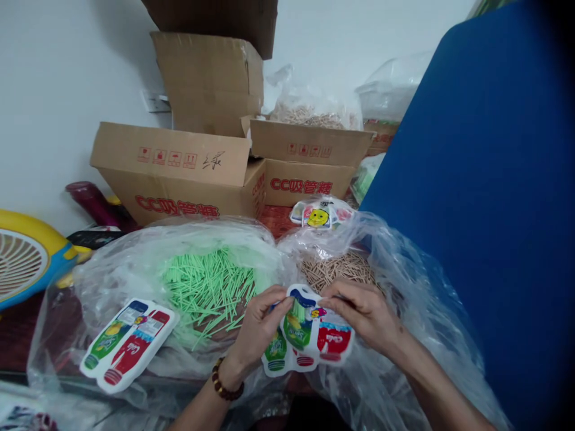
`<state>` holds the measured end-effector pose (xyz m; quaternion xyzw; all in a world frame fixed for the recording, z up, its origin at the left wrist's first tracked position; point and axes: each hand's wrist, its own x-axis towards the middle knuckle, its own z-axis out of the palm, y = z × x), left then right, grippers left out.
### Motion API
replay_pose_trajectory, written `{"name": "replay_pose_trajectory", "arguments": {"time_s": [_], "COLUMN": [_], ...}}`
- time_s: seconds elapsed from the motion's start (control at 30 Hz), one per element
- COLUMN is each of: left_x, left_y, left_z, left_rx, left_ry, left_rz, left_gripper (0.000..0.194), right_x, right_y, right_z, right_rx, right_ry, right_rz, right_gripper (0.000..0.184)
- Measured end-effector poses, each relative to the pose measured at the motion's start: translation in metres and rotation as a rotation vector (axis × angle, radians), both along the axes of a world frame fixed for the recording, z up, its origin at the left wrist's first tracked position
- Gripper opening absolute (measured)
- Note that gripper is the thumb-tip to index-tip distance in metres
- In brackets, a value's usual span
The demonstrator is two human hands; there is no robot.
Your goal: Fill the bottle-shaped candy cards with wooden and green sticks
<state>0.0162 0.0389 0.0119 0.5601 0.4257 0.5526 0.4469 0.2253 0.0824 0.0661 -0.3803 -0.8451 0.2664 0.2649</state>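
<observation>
My left hand [255, 326] and my right hand [366, 312] both pinch a small bottle-shaped printed pouch [309, 338] between them, over the clear plastic bags. The left fingers grip its left top edge, and green sticks show in the pouch's opening. The right fingers pinch the pouch's upper right edge. Behind the left hand lies a heap of green sticks [206, 284] in a clear bag. Behind the right hand lies a heap of brown sticks [336, 268] in another clear bag. A bead bracelet sits on my left wrist.
Another flat printed pouch [128, 342] lies at the left on the plastic. More pouches [320, 214] rest behind the bags. Cardboard boxes [179, 173] are stacked against the wall. A yellow and blue fan [27, 254] is at far left. A blue panel [485, 179] fills the right.
</observation>
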Motion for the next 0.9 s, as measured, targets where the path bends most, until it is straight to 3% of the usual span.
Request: {"name": "replay_pose_trajectory", "arguments": {"time_s": [0.13,0.3,0.6,0.9], "left_x": [0.002,0.003,0.007,0.01], "left_y": [0.001,0.003,0.005,-0.001], "left_z": [-0.001,-0.009,-0.014,-0.009], "left_rx": [-0.191,-0.449,-0.487,-0.495], "left_ry": [-0.185,-0.333,-0.293,-0.233], "left_rz": [-0.031,-0.24,-0.161,-0.189], "left_gripper": [0.016,0.022,0.023,0.027], "right_x": [0.002,0.001,0.003,0.0], "right_y": [0.01,0.014,0.014,0.013], "right_z": [-0.013,-0.031,-0.048,-0.043], "right_rx": [-0.157,-0.311,-0.542,-0.526], "right_ry": [0.124,0.269,0.383,0.305], "right_rz": [-0.071,-0.108,-0.072,-0.122], "right_gripper": [0.021,0.02,0.022,0.021]}}
